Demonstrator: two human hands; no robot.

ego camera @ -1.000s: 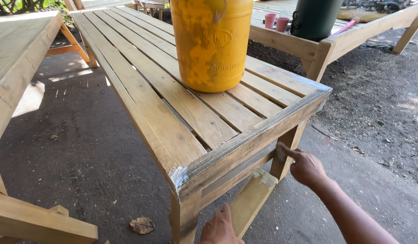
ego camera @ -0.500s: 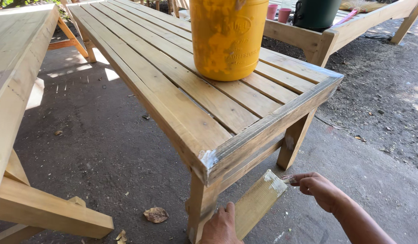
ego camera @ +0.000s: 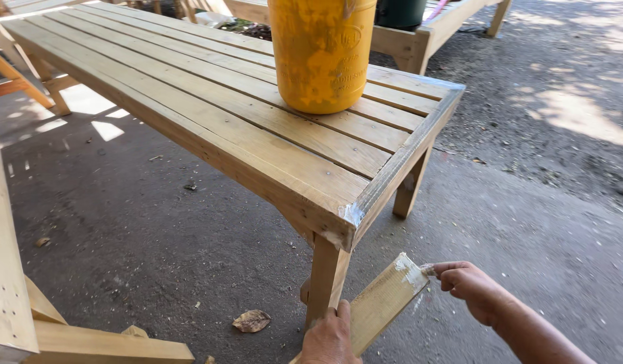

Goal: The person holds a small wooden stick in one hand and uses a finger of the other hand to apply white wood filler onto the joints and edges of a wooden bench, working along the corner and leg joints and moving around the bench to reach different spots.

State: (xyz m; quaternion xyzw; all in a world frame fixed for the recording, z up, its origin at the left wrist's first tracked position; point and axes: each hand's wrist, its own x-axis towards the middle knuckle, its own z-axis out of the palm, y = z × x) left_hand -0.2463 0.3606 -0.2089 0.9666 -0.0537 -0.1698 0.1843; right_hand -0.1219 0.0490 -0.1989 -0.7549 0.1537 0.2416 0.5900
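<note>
Left hand [ego camera: 330,337] holding one wood strip [ego camera: 382,301], right hand [ego camera: 470,286] touching

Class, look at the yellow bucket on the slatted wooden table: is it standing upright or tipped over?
Upright: the yellow bucket stands on its base on the table, sides vertical.

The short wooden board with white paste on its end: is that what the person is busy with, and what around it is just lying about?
In hand:
- short wooden board smeared with white paste, held by the left hand
- right hand, fingertips at the pasted end
- slatted wooden table, white patch on its near corner

Lying about:
- yellow plastic bucket on the table
- dry brown leaf on the ground
</note>
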